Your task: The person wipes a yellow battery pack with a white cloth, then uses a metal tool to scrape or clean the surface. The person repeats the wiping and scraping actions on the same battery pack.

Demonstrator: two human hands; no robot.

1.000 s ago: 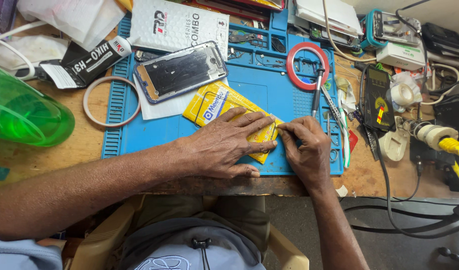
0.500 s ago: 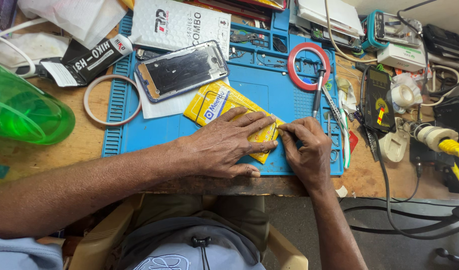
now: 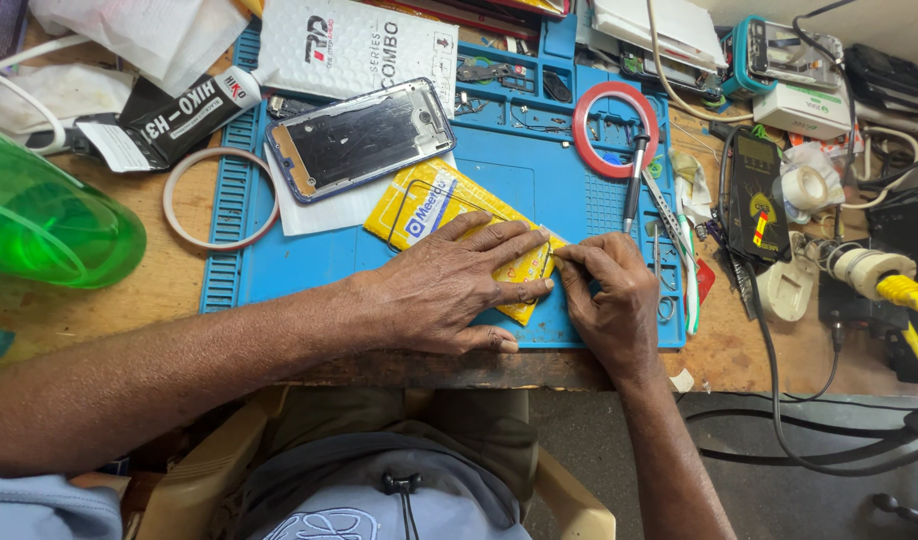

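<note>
Phone repair workbench: blue work mat (image 3: 309,265), multimeter (image 3: 754,195), opened phone (image 3: 359,140).

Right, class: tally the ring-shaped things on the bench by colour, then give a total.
Red ring: 1
Pale ring: 1
Clear tape roll: 1
Total: 3
The left hand presses on the yellow packet and the right hand picks at its edge; neither hand touches a ring.

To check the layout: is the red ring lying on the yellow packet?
No, the red ring lies on the blue mat, apart from the yellow packet.
</note>
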